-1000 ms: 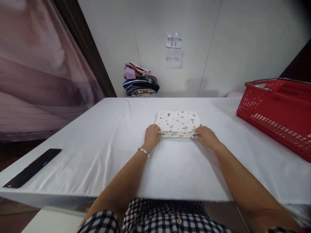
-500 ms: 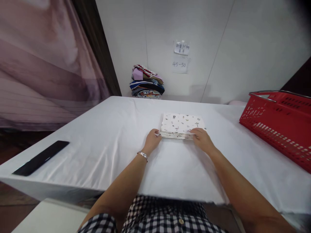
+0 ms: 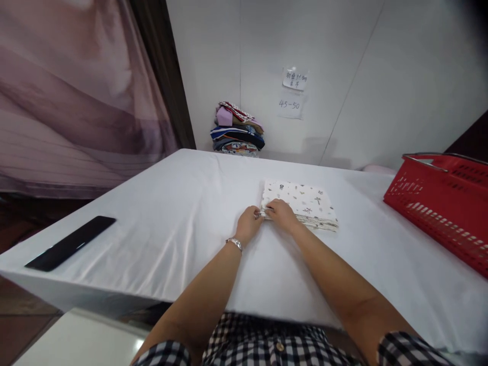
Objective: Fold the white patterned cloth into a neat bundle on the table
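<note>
A folded white cloth (image 3: 305,202) with small dark printed figures lies flat on the white-covered table (image 3: 171,213). Both my hands meet at its near left corner. My left hand (image 3: 249,223), with a silver bracelet on the wrist, pinches the corner's edge. Right beside it, my right hand (image 3: 281,214) rests with its fingers on the same corner. The cloth's right part lies uncovered.
A red plastic basket (image 3: 438,203) stands at the table's right edge. A long black flat object (image 3: 70,243) lies near the left front corner. A pile of folded coloured clothes (image 3: 236,129) sits against the far wall under two paper notes (image 3: 292,94).
My right hand slid left along the cloth's near edge, from its right corner to the left corner beside my left hand. The view has turned slightly.
</note>
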